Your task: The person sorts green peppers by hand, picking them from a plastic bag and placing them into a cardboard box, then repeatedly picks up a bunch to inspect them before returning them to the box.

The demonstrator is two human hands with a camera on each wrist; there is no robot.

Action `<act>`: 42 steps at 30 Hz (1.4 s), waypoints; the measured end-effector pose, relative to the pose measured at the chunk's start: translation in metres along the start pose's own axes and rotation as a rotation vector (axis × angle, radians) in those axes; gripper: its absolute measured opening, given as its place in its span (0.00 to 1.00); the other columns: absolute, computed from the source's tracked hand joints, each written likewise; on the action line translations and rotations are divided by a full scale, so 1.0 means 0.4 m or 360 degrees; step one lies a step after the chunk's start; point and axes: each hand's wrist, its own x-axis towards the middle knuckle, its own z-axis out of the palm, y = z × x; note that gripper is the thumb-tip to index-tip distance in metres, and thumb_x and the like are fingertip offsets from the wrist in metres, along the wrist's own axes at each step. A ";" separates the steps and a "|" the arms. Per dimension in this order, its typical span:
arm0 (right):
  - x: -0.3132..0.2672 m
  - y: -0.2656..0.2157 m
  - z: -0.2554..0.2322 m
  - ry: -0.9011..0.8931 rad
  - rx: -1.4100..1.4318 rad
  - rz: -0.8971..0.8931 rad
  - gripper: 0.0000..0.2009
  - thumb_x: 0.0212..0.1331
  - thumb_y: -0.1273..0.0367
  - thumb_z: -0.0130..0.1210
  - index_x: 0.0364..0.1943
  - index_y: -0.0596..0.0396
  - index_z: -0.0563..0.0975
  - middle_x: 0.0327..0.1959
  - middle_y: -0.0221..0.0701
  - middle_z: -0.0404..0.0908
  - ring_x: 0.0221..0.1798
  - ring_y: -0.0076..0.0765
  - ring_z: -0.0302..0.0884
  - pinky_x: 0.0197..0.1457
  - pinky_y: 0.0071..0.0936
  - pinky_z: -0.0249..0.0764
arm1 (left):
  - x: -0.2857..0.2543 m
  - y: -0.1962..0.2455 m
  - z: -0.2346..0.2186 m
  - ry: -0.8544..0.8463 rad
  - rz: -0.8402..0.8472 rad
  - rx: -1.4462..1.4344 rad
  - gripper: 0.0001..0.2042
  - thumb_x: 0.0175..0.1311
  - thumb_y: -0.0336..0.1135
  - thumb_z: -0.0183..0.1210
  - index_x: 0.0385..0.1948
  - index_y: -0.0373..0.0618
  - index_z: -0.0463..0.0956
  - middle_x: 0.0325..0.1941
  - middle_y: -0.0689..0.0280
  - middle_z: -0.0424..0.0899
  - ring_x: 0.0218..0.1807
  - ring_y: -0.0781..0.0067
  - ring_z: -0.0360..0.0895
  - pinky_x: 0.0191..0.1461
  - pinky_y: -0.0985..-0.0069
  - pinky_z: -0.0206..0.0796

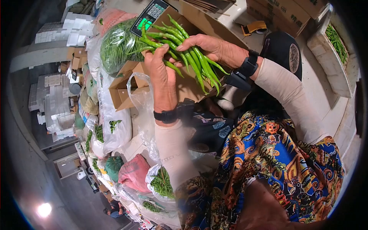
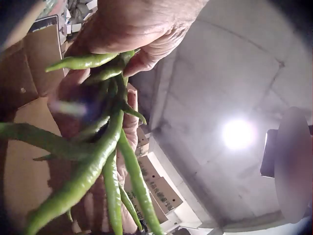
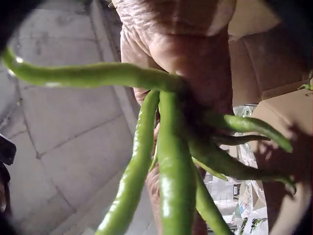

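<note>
Long green peppers [image 1: 197,63] form a loose bunch held between both hands in the head view, above a cardboard box [image 1: 188,86]. My left hand [image 1: 161,73] grips the bunch from the near left side, thumb on the stems. My right hand [image 1: 216,49] holds it from the right, thumb across the peppers. In the left wrist view, peppers [image 2: 83,171] hang below the left hand [image 2: 142,29]. In the right wrist view, peppers [image 3: 176,161] fan out beneath the right hand [image 3: 181,49]; the fingers behind them are partly hidden.
A scale with a green display [image 1: 145,23] stands beyond the box. To the left lie a clear bag of green peppers [image 1: 117,46] and a clear plastic bag [image 1: 142,103]. A foam box with peppers [image 1: 326,57] is at the right, near a tape roll [image 1: 262,30].
</note>
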 end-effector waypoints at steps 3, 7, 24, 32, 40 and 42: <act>0.007 0.001 -0.011 -0.0093 0.0039 0.0011 0.15 0.57 0.67 0.54 0.45 0.61 0.73 0.37 0.39 0.80 0.35 0.33 0.80 0.38 0.33 0.80 | -0.015 0.013 0.025 0.0087 0.0044 0.0082 0.15 0.56 0.24 0.59 0.45 0.40 0.67 0.37 0.63 0.77 0.33 0.71 0.78 0.32 0.78 0.74; 0.010 0.014 -0.011 0.0113 0.0042 -0.0012 0.14 0.55 0.70 0.56 0.44 0.61 0.74 0.35 0.37 0.80 0.34 0.33 0.80 0.38 0.31 0.79 | -0.009 0.005 0.020 0.0011 0.0197 0.0227 0.19 0.55 0.25 0.62 0.48 0.39 0.66 0.41 0.62 0.77 0.38 0.71 0.78 0.40 0.76 0.73; -0.029 -0.001 0.024 0.0116 -0.0152 -0.0036 0.12 0.52 0.72 0.61 0.41 0.60 0.78 0.33 0.35 0.82 0.32 0.28 0.80 0.36 0.24 0.79 | -0.024 0.022 0.010 -0.0216 -0.0291 -0.0061 0.16 0.62 0.36 0.58 0.48 0.40 0.68 0.36 0.63 0.77 0.32 0.74 0.76 0.28 0.78 0.71; -0.018 0.004 -0.002 0.0007 -0.0131 -0.0185 0.14 0.52 0.72 0.61 0.43 0.60 0.76 0.36 0.34 0.81 0.35 0.29 0.80 0.42 0.25 0.77 | -0.006 0.019 -0.039 -0.0204 -0.0264 -0.0018 0.10 0.64 0.32 0.54 0.43 0.39 0.70 0.34 0.63 0.76 0.34 0.73 0.74 0.36 0.71 0.71; -0.057 -0.057 0.023 -0.0016 -0.0074 -0.0315 0.22 0.55 0.72 0.57 0.54 0.65 0.68 0.41 0.35 0.79 0.36 0.21 0.78 0.43 0.18 0.79 | -0.008 0.052 -0.089 -0.0132 -0.0254 0.0098 0.16 0.64 0.29 0.53 0.51 0.32 0.68 0.37 0.61 0.76 0.39 0.71 0.74 0.40 0.77 0.70; -0.063 -0.071 0.012 -0.0045 -0.0101 -0.0302 0.22 0.55 0.72 0.57 0.55 0.66 0.68 0.41 0.35 0.79 0.37 0.21 0.78 0.44 0.18 0.78 | -0.007 0.040 -0.090 -0.0127 -0.0243 -0.0021 0.16 0.64 0.28 0.51 0.52 0.30 0.66 0.38 0.57 0.77 0.40 0.67 0.76 0.41 0.76 0.71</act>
